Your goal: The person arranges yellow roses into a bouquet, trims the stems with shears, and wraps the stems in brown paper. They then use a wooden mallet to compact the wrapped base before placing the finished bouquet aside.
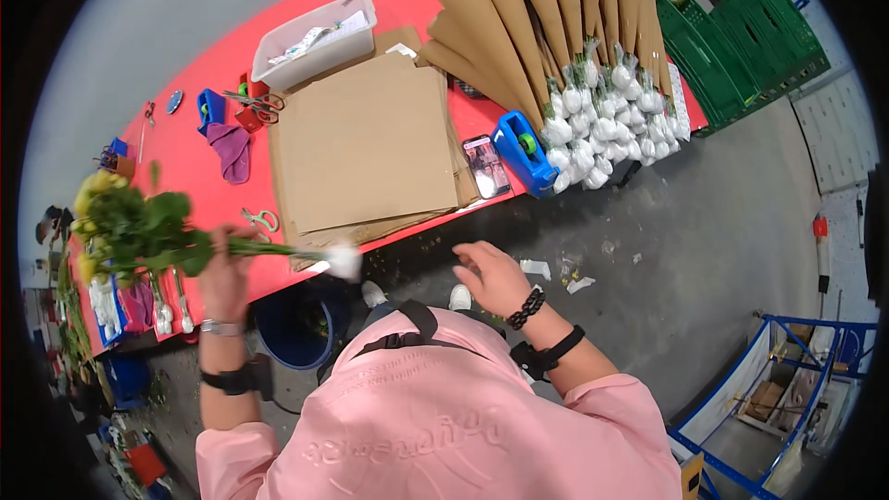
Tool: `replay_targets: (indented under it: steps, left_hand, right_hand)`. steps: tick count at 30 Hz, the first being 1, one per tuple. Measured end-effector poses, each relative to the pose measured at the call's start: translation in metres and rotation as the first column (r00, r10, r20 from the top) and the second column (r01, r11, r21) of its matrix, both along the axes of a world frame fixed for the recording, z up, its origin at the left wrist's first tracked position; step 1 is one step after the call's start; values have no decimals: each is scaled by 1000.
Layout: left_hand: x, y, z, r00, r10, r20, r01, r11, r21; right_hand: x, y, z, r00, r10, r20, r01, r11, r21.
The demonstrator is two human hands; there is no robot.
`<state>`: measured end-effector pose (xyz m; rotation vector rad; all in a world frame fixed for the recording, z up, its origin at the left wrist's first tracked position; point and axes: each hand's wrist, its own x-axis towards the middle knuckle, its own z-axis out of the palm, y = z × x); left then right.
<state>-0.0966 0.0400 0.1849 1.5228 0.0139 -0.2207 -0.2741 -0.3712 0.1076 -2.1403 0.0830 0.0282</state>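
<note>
My left hand (225, 268) is closed around the green stems of a bouquet (153, 227), over the table's left front edge. Its yellow blooms and leaves point left. The stem ends, to the right of the hand, carry a white wrap (343, 262), slightly blurred. My right hand (491, 276) hangs in front of the table with nothing in it, its fingers apart and a little bent. Nearest to it on the table is a phone (486, 167) with a lit screen. Between the hands, farther back, lies a stack of brown paper sheets (366, 148).
Brown paper cones with white-wrapped stem ends (593, 125) overhang the right front edge, beside a blue tape dispenser (524, 153). Scissors (261, 219), a purple cloth (230, 152) and a white bin (315, 42) are on the red table. A dark blue bucket (296, 326) stands below; green crates (741, 51) are at right.
</note>
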Motion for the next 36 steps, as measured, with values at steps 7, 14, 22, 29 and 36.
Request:
replay_targets:
  steps: [7, 14, 22, 29, 36]
  left_hand:
    - [-75, -172, -6, 951, -280, -135, 228, 923, -309]
    - [-62, -161, -11, 907, -415, -68, 395, 897, -197]
    - [-45, -153, -4, 895, -444, 46, 431, 832, -350]
    - [-37, -136, 16, 865, -494, 86, 473, 746, -469]
    - [-27, -137, 24, 846, -484, 223, 531, 799, -283]
  right_hand:
    - [30, 38, 66, 944, 107, 312, -91, 994, -65]
    - [33, 46, 70, 963, 95, 251, -76, 993, -86]
    - [49, 63, 118, 946, 103, 306, -47, 981, -186]
    - [61, 72, 139, 926, 179, 332, -88, 958, -273]
    - [80, 59, 147, 875, 245, 418, -136, 952, -273]
